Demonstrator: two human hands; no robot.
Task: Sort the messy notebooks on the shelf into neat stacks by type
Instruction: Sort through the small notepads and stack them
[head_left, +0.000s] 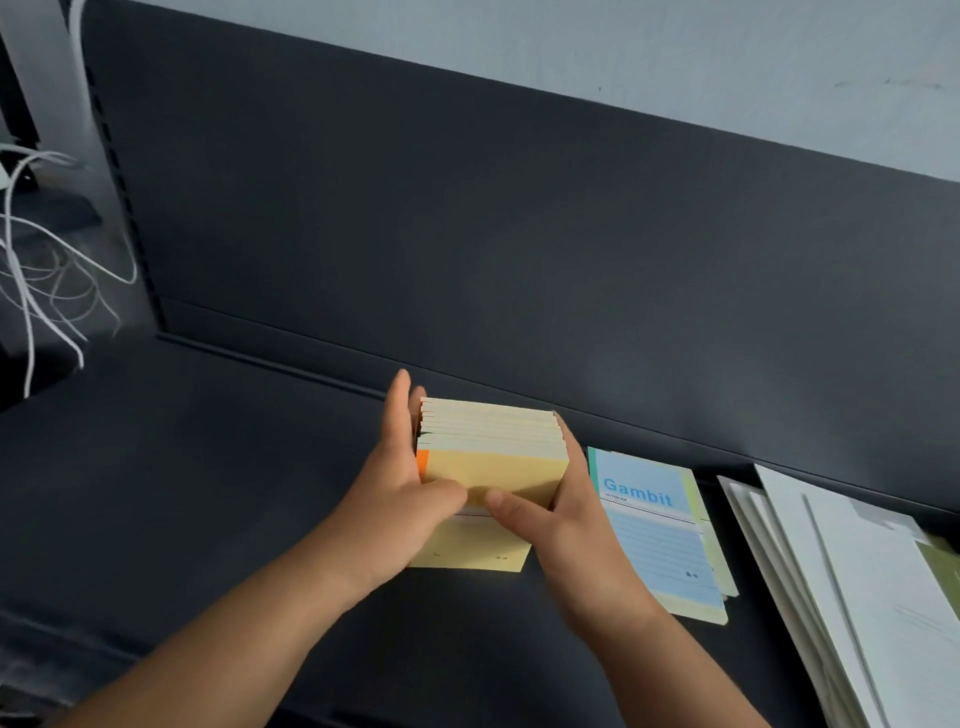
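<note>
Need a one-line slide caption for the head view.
Left hand and right hand grip a bundle of yellow notebooks over the shelf, beside a blue notebook.

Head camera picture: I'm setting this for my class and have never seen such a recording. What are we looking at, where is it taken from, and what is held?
No machine here: a person wears a camera on the head, looking down at their own arms. The left hand and right hand grip a stack of yellow notebooks, held on edge over another yellow notebook lying flat on a dark shelf. To the right lie a blue notebook marked Gambit and a pile of white booklets. White cords hang at far left.
</note>
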